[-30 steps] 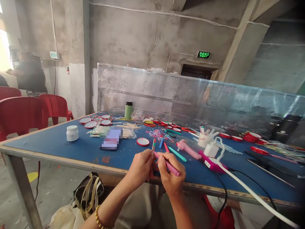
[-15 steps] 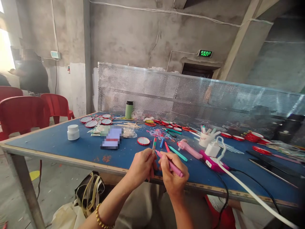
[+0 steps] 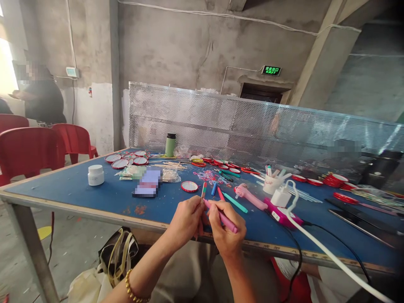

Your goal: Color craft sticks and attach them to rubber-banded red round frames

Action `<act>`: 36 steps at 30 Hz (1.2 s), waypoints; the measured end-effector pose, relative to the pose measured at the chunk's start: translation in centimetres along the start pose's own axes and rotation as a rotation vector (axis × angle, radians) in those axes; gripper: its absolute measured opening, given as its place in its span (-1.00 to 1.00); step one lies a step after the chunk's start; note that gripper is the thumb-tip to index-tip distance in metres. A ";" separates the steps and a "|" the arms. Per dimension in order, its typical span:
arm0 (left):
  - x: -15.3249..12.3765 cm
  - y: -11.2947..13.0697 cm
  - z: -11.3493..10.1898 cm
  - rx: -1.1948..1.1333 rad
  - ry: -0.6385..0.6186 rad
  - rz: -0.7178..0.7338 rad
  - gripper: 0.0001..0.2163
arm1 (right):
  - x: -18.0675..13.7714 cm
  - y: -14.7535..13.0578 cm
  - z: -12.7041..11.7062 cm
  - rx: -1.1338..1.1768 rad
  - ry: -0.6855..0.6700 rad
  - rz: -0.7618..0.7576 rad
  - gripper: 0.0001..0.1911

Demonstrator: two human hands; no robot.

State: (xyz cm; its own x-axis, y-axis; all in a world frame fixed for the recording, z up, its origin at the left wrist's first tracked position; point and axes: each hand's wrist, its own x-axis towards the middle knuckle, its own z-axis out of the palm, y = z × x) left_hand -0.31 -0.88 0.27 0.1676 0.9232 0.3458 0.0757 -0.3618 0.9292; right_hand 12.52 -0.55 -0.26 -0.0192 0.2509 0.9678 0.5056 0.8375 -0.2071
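My left hand (image 3: 188,219) is closed round a thin flat wooden stick (image 3: 203,191) that points up, its upper end banded red and green. In my right hand (image 3: 227,229) is a pink marker pen (image 3: 226,219), held as for writing, its tip at the stick beside my left fingers. Whether the tip touches the wood I cannot tell. Just beyond my hands lie a blue marker (image 3: 214,188), a red marker (image 3: 221,193) and a teal marker (image 3: 236,203). A round red-rimmed disc (image 3: 189,186) rests to their left.
On the blue table (image 3: 69,198) stand a white jar (image 3: 96,175), a phone (image 3: 147,183), a green bottle (image 3: 170,145) and a cup of pens (image 3: 272,183). A pink handheld device (image 3: 251,197) and a white charger (image 3: 280,196) with cables lie right. Behind rises a perforated metal screen (image 3: 195,113).
My right hand and the pink marker have shifted slightly left, towards the stick. My left hand keeps its hold on the stick, nearly in place.
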 end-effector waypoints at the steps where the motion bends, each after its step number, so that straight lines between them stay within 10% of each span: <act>1: 0.0 0.0 0.0 -0.004 -0.003 -0.002 -0.65 | 0.0 0.0 0.0 -0.002 -0.002 0.000 -0.85; 36: -0.2 -0.1 0.0 -0.091 -0.031 -0.023 -0.70 | -0.1 0.5 0.1 -0.051 0.030 -0.010 -0.86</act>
State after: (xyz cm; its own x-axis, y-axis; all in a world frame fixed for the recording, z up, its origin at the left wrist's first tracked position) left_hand -0.35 -1.00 0.09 0.1976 0.9263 0.3209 -0.0091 -0.3256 0.9455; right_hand 12.63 -0.12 -0.46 0.0010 0.2274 0.9738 0.5492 0.8137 -0.1906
